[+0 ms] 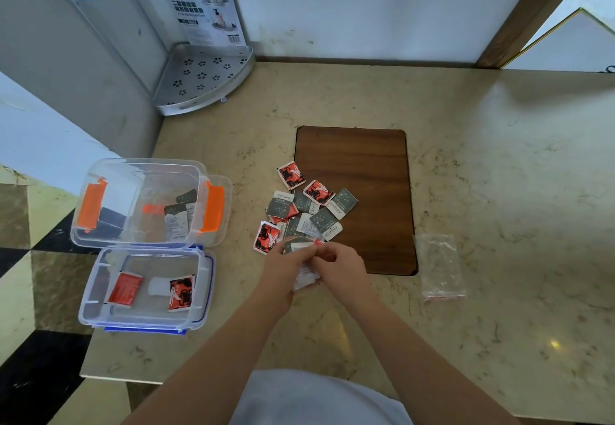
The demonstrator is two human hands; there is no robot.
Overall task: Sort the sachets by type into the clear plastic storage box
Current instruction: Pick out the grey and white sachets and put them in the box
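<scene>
A pile of red-and-black and grey sachets (pixel 309 206) lies at the left edge of a brown wooden mat (pixel 359 175). My left hand (pixel 286 266) and my right hand (pixel 339 264) meet at the near side of the pile, pinching a pale sachet (pixel 304 278) between them. On the left stand two clear boxes. The far box with orange latches (pixel 100 224) holds grey sachets (pixel 181 214). The near box with blue trim (pixel 90 304) holds red sachets (pixel 125 291).
An empty clear plastic bag (pixel 441 266) lies right of the mat. A metal corner shelf (pixel 203 81) with a product box stands at the back left. The marble counter ends just left of the boxes, with tiled floor below.
</scene>
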